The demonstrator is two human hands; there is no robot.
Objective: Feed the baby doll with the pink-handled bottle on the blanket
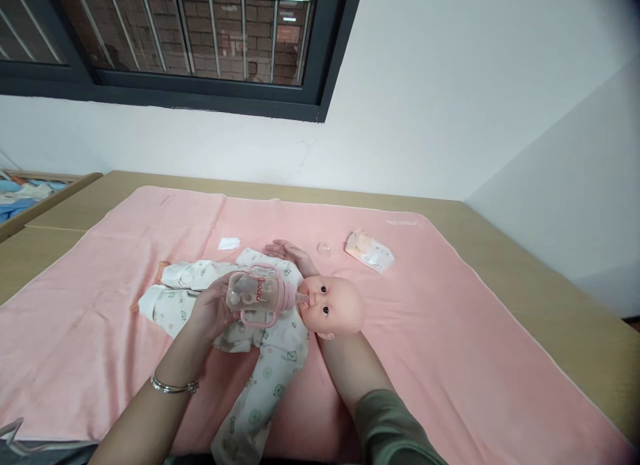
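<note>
A baby doll (333, 305) in a white patterned outfit lies on its back, its head to the right and its legs to the left. In my left hand (213, 308) is a clear baby bottle (255, 295) with pink handles and red lettering. The bottle lies sideways above the doll's chest, its teat at the doll's mouth. My right forearm passes beneath the doll's head and neck. Beyond the doll's shoulder my right hand (290, 251) comes out, palm partly hidden, fingers stretched out and holding nothing.
A pink mat (425, 331) covers most of the wooden tabletop (565, 318). Past the doll lie a small white folded piece (229, 243), a clear cap (324, 249) and a soft printed packet (369, 251). A white wall with a barred window (200, 91) stands behind.
</note>
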